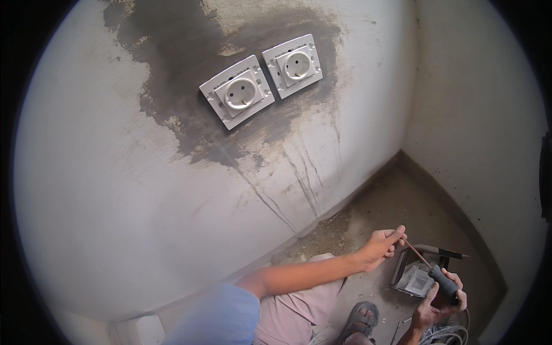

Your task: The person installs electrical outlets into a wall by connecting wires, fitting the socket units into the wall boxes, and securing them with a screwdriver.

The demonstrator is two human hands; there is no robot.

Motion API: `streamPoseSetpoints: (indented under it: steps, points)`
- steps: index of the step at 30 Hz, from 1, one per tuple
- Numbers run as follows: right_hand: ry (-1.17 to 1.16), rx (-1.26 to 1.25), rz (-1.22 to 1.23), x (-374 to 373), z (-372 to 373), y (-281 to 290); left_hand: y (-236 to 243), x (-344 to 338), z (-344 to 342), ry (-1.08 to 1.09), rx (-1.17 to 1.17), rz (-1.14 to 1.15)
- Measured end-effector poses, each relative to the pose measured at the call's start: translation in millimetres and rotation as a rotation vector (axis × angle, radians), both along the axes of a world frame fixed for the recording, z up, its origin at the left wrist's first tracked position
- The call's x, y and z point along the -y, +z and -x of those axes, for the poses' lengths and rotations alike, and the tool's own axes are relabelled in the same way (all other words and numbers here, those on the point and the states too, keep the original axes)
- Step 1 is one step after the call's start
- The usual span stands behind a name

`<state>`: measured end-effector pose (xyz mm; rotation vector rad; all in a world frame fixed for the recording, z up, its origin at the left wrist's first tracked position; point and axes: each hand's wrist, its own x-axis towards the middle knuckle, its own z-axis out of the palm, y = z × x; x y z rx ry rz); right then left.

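My left hand (382, 248) pinches the end of a thin reddish-brown rod or wire (418, 255) between thumb and fingers. The other end runs into a dark grey cylindrical piece (444, 286), whose exact kind I cannot make out. Fingers of my right hand (441, 302) wrap around that piece. Just beyond it lies an open box (398, 270) with a plastic-wrapped white item (415, 280) inside. Up on the wall, apart from both hands, are two white wall sockets, a left socket (240, 94) and a right socket (297, 66), in mounting frames without outer covers.
Dark, damp-looking plaster (178, 75) surrounds the sockets, with drip streaks below. Walls meet in a corner over the dusty floor (397, 195). A long black-and-white object (443, 251) lies across the box. Coiled cables (451, 334) sit near my right wrist, beside a sandalled foot (362, 322).
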<state>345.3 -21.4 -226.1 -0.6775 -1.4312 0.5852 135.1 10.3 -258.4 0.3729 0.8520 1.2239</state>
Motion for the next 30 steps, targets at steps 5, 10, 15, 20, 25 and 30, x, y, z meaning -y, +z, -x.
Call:
streamPoseSetpoints:
  steps: [5,10,15,20,25,30]
  points:
    - [0.061,0.175,-0.122,-6,20,6,8,8,35,0.094,-0.085,0.012]
    - [-0.003,0.168,0.125,-5,30,-10,26,17,66,0.237,-0.231,-0.107]
    - [0.148,0.076,0.086,-13,58,8,35,19,89,0.327,-0.293,-0.183]
    - [0.176,0.047,0.226,-14,63,-1,45,32,103,0.329,-0.201,-0.248]
    - [0.263,-0.119,0.325,-16,68,5,55,34,97,0.314,-0.255,-0.299]
    - [0.295,-0.173,0.392,-12,76,8,57,39,98,0.362,-0.197,-0.348]
